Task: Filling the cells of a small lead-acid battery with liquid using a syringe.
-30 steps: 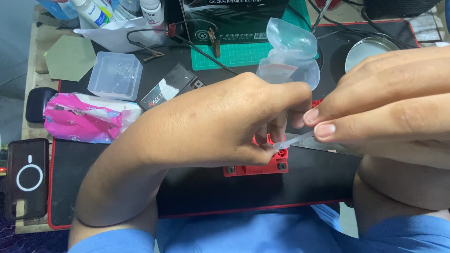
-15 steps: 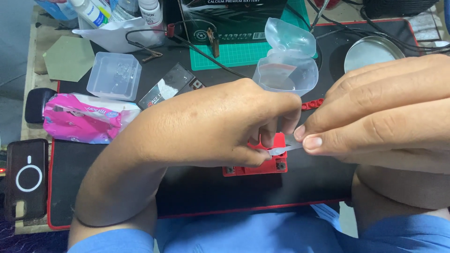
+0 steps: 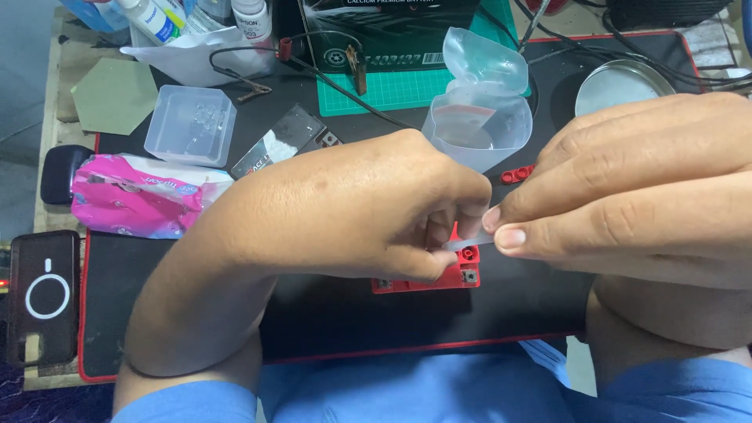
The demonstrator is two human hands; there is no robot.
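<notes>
Hands (image 3: 478,227) | pinch clear strip (image 3: 468,244) | above red block (image 3: 439,276)

Both hands' fingers (image 3: 501,223) pinching a clear strip (image 3: 468,244) above a red part (image 3: 450,276) on a black mat (image 3: 329,313).

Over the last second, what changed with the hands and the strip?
Little. The right hand drew its pinch on the clear strip slightly left, toward the left hand, so the fingertips now nearly meet over the red board. Both hands kept their hold on the strip throughout. The plastic cup, pink pack and clear box stayed put.
</notes>
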